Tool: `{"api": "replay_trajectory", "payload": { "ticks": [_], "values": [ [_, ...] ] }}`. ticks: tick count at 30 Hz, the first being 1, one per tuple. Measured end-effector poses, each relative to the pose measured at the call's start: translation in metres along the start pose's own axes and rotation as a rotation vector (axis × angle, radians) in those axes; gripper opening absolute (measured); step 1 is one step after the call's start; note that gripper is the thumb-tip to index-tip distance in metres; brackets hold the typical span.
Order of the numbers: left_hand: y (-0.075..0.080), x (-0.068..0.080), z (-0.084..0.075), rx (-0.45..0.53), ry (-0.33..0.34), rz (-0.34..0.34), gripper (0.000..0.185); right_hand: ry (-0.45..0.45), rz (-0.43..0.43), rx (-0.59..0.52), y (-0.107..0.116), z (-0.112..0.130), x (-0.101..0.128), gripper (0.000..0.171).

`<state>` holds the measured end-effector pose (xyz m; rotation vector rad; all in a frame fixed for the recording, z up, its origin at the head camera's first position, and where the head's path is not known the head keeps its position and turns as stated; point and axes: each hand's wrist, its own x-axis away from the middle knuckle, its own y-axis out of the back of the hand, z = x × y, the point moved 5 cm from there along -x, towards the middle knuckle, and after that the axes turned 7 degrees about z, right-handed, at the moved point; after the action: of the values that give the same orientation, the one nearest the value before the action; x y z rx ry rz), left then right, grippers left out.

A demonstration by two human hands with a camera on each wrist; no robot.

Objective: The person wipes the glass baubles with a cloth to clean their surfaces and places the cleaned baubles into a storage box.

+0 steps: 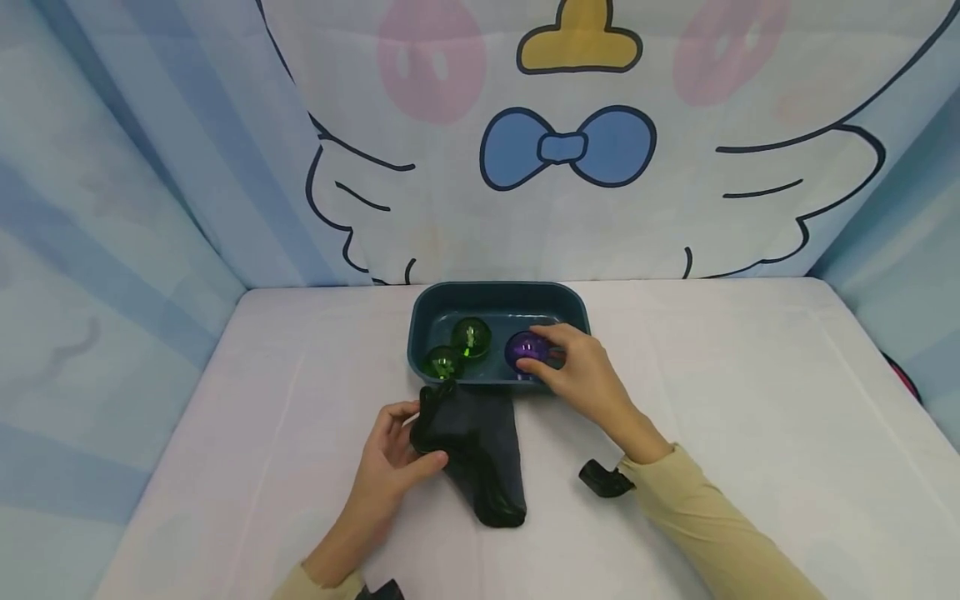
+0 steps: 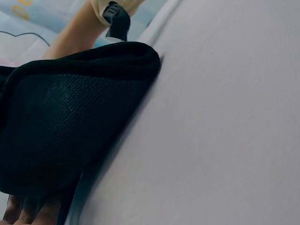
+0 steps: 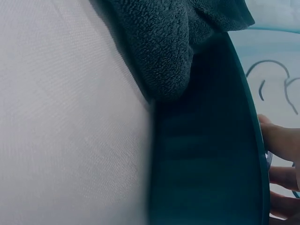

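A dark teal tray [image 1: 427, 321] stands at the back of the white table and holds two green transparent balls [image 1: 471, 337] [image 1: 442, 362] and a purple ball [image 1: 523, 350]. My right hand [image 1: 577, 367] reaches into the tray, fingers and thumb curled round the purple ball. Just in front of the tray lies a dark cloth pouch [image 1: 480, 454]. My left hand [image 1: 393, 462] grips the pouch's open end with thumb and fingers. The left wrist view shows the pouch [image 2: 70, 117] close up, the right wrist view the tray's wall [image 3: 206, 168] and my fingers [image 3: 281, 140] beyond its rim.
The white tablecloth [image 1: 750, 400] covers the table, walled in by a cartoon-printed backdrop [image 1: 570, 150] behind and blue fabric at both sides. A black wrist strap [image 1: 603, 479] sits on my right forearm. Bare cloth lies to the left and right of the tray.
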<state>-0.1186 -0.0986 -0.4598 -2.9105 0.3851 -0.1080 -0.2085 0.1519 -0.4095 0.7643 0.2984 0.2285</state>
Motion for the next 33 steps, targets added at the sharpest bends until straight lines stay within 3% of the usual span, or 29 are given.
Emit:
{"api": "replay_trajectory", "payload": {
  "ticks": [8,14,17,20,24,28,33],
  "values": [
    [0.015,0.001,-0.004,-0.093,0.012,0.009,0.058,0.032,0.018,0.127,-0.004,0.006,-0.002,0.052],
    [0.028,0.002,-0.006,-0.184,0.056,-0.025,0.05,-0.013,0.069,0.18,-0.004,0.008,-0.006,0.053],
    [0.033,0.001,-0.006,-0.265,0.009,-0.01,0.051,-0.054,0.1,0.207,-0.005,0.007,-0.008,0.053],
    [0.036,0.001,-0.007,-0.343,-0.08,0.014,0.053,-0.08,0.121,0.228,-0.006,0.007,-0.01,0.052],
    [0.039,0.002,-0.013,-0.406,-0.155,0.002,0.052,-0.094,0.153,0.239,-0.008,0.006,-0.012,0.051],
    [0.039,0.003,-0.021,-0.456,-0.181,-0.038,0.047,-0.103,0.185,0.238,-0.008,0.006,-0.013,0.05],
    [0.037,0.004,-0.029,-0.496,-0.164,-0.071,0.041,-0.102,0.171,0.221,-0.003,0.01,-0.01,0.051]
  ]
}}
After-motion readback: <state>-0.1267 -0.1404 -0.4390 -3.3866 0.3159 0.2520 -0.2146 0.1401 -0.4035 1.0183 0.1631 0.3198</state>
